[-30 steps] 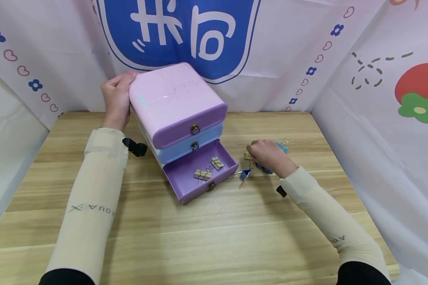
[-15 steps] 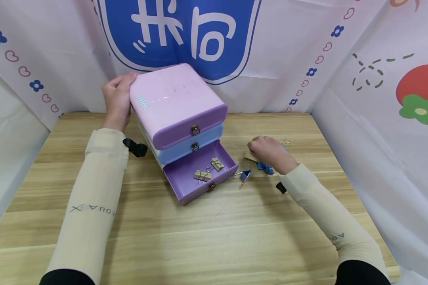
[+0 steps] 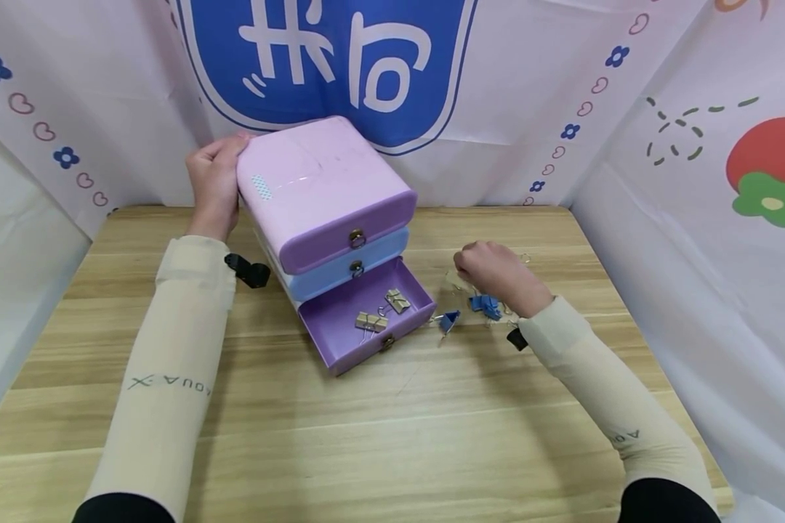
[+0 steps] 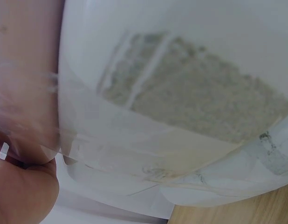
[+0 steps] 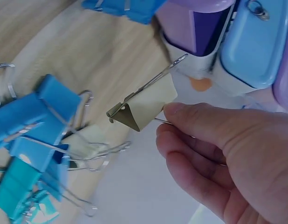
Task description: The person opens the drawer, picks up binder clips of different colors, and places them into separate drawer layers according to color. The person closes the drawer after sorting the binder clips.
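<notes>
My left hand [image 3: 212, 185] grips the back left corner of a small drawer cabinet [image 3: 327, 181], pink on top; some of its fingers are hidden behind it. The bottom purple drawer [image 3: 323, 330] is pulled out, with two gold binder clips [image 3: 371, 322] lying inside. Right of it, my right hand [image 3: 500, 276] pinches another gold binder clip [image 5: 148, 102] by one wire handle, between thumb and fingers. Below that hand lies a pile of blue binder clips [image 3: 486, 306]; the right wrist view also shows teal clips [image 5: 16, 186] and a pale gold clip [image 5: 85, 142] there.
A lone blue binder clip [image 3: 448, 320] lies close by the drawer's right front corner. The middle blue drawer [image 3: 382, 250] and the top purple one are closed. Printed white cloth [image 3: 497, 87] hangs behind the wooden table [image 3: 379, 450] and along its sides.
My right hand has risen slightly and drawn a little back from the pile, with the gold binder clip in its fingers. More of the blue clips shows. My left hand and the cabinet stay put.
</notes>
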`<action>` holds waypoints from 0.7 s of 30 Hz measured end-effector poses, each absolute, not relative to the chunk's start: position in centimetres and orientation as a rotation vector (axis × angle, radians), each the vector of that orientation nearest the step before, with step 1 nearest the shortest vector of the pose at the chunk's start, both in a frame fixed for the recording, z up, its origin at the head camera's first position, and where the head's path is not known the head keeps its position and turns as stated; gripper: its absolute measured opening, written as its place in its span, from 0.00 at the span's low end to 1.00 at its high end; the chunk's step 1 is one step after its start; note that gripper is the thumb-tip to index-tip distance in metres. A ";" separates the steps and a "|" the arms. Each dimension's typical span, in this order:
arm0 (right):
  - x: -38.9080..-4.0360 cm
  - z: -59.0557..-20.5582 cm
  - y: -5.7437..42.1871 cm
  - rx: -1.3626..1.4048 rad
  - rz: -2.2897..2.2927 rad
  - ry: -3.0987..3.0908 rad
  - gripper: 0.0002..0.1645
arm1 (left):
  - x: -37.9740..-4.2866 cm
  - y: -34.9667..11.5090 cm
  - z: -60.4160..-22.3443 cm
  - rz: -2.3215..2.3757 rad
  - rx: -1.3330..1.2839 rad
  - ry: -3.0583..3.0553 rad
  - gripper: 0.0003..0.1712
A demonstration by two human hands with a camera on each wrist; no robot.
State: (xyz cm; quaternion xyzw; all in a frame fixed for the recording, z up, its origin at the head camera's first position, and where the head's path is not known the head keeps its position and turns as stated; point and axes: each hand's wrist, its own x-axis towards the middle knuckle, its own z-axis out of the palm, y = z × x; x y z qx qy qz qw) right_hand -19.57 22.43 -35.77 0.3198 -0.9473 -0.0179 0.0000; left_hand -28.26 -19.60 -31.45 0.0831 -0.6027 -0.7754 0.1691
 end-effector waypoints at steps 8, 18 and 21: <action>-18.6 -34.1 21.2 1.050 -0.037 -2.900 0.16 | -28.2 -19.7 -31.5 -2.226 0.229 -1.705 0.11; -17.0 -32.0 18.3 1.103 -0.079 -2.787 0.16 | -28.1 -19.7 -31.4 -2.225 0.224 -1.695 0.10; -16.8 -31.6 17.2 1.125 -0.095 -2.750 0.15 | -28.1 -19.7 -31.3 -2.225 0.229 -1.692 0.10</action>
